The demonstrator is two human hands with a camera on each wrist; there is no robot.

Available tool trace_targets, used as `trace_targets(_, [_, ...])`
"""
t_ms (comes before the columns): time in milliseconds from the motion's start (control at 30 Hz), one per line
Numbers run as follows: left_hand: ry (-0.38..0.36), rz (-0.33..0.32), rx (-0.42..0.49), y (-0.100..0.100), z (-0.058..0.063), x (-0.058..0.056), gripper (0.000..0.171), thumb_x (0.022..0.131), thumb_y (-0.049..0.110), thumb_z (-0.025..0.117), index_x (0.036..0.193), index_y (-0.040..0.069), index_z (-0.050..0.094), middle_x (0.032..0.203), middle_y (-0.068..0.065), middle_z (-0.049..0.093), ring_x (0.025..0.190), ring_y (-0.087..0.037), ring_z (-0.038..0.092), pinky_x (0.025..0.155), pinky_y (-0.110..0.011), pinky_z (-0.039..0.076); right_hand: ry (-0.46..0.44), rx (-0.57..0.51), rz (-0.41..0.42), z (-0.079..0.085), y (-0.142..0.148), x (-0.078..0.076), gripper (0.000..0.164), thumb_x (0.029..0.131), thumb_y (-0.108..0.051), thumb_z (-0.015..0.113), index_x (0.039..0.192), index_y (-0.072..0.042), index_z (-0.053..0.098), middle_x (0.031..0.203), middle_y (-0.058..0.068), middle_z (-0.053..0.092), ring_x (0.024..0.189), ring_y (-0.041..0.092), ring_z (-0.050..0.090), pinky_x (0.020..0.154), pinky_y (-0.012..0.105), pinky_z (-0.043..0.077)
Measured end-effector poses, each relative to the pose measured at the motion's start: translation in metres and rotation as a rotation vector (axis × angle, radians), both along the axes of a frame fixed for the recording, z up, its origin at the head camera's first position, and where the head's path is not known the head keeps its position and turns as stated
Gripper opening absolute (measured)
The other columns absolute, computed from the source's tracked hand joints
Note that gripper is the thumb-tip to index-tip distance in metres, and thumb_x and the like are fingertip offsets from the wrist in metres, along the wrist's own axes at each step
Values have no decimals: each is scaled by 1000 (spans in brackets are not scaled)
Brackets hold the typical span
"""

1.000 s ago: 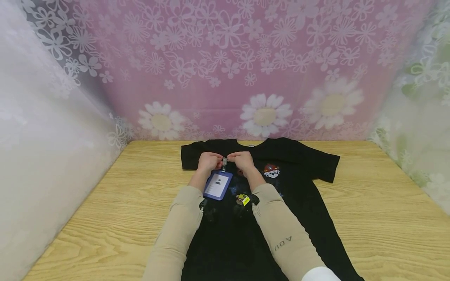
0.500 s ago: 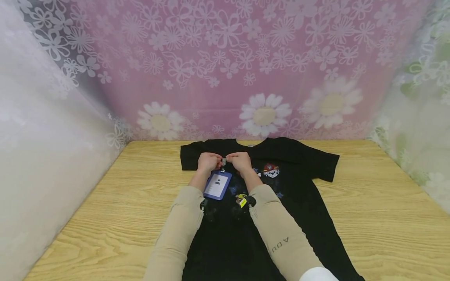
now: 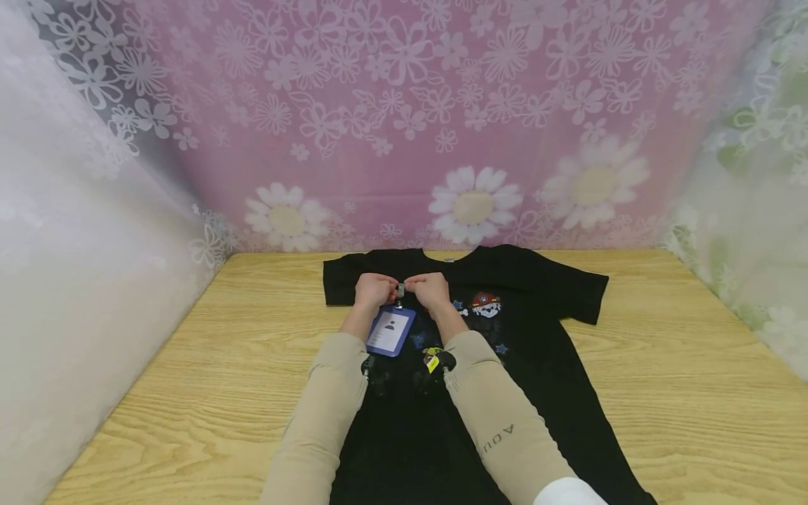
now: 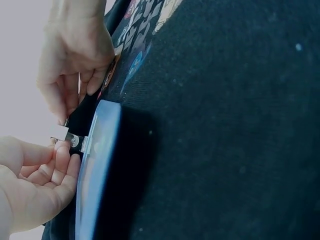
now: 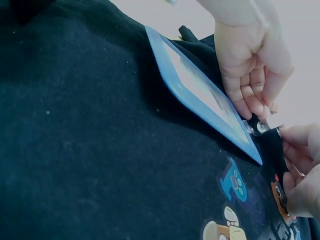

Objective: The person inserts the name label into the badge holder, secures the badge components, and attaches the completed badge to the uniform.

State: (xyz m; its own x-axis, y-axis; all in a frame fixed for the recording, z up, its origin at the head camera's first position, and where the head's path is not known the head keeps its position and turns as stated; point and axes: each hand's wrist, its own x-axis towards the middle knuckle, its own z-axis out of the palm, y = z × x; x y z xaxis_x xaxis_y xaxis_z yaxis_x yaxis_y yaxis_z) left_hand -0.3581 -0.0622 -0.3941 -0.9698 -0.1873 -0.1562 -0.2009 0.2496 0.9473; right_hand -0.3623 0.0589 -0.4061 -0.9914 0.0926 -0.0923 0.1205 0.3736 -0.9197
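A blue-framed ID badge (image 3: 390,332) with a white card lies on a black T-shirt (image 3: 536,393). At its top is a small metal badge clip (image 3: 400,290) on a short dark strap, over the shirt's chest. My left hand (image 3: 376,291) pinches the clip from the left with thumb and fingers. From the right, my right hand (image 3: 431,291) pinches at the clip's other edge. In the left wrist view the metal clip (image 4: 60,132) sits between both hands' fingertips. The right wrist view shows the badge (image 5: 200,95) tilted off the cloth; what is under the clip is hidden.
The shirt is spread on a wood-grain table (image 3: 208,365), its neckline at the back edge. Cartoon prints (image 3: 486,306) show on its chest. A pink floral curtain (image 3: 353,140) hangs behind, with pale curtains on both sides.
Both hands stay at the clip with only slight shifts. The right hand and forearm have moved a little left, uncovering more of the chest print.
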Motion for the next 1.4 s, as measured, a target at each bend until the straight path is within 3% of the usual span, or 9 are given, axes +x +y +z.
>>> trace_targets(67, [-1, 2, -7, 0, 0, 0, 17, 86, -4, 53, 90, -5, 69, 69, -7, 59, 54, -11, 52, 54, -21, 49, 11, 18, 2, -1, 0, 0, 15, 87, -15, 63, 95, -7, 74, 108, 7, 64, 91, 23, 51, 62, 32, 41])
trace_targets(267, [-7, 1, -11, 0, -1, -1, 18, 85, -6, 51, 87, -6, 69, 67, -7, 58, 53, -11, 52, 54, -22, 49, -1, 12, 12, 0, 0, 0, 15, 87, -14, 64, 95, -6, 74, 108, 7, 64, 89, 22, 51, 59, 29, 39])
trace_targets(700, [-11, -1, -44, 0, 1, -1, 19, 85, -5, 49, 85, -5, 69, 67, -8, 58, 54, -12, 52, 54, -23, 49, 25, 18, 35, -1, -1, 0, 14, 86, -11, 64, 93, -4, 74, 106, 11, 65, 99, 24, 53, 86, 40, 42])
trace_targets(1400, [-13, -16, -21, 0, -1, -2, 18, 87, -4, 51, 88, -5, 69, 68, -7, 59, 54, -11, 52, 54, -21, 48, 59, 52, 26, -1, 0, 0, 14, 86, -10, 64, 93, -1, 73, 103, 11, 65, 101, 25, 54, 88, 39, 43])
